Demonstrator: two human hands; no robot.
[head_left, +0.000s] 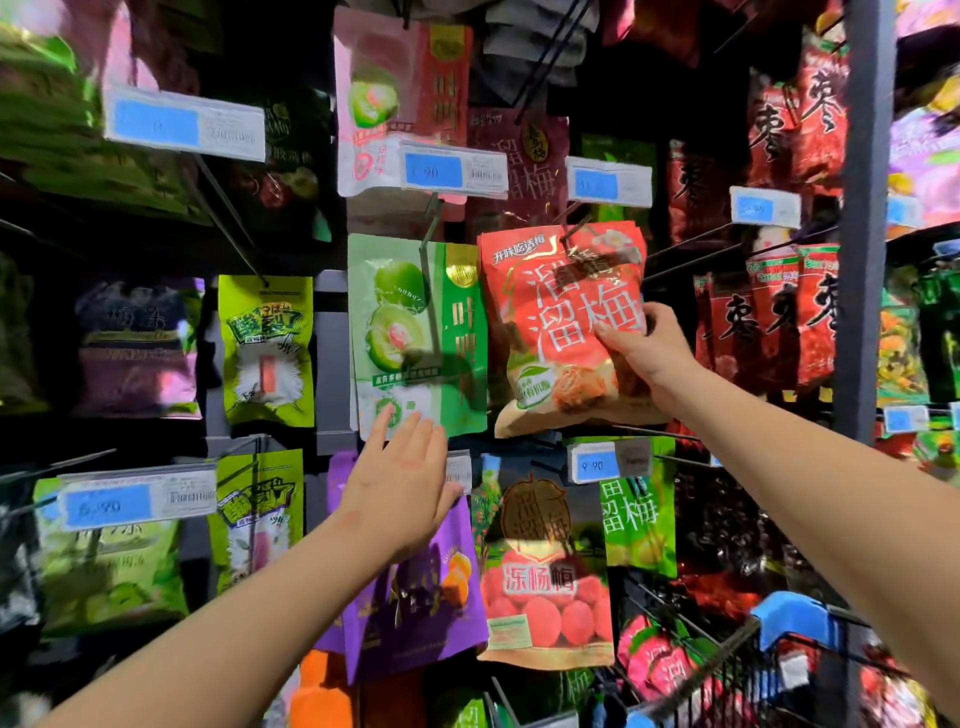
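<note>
A red snack bag with large white characters hangs at a peg in the middle of a store display wall. My right hand grips its right edge, thumb on the front and fingers behind. To its left hangs a green plum snack bag. My left hand reaches up just below that green bag with fingers straight and spread, fingertips near its bottom edge, holding nothing.
Several rows of hanging snack bags fill the wall, with metal pegs and blue price tags sticking out. A purple bag and a red-fruit bag hang below. A wire shopping basket with a blue handle sits at the lower right.
</note>
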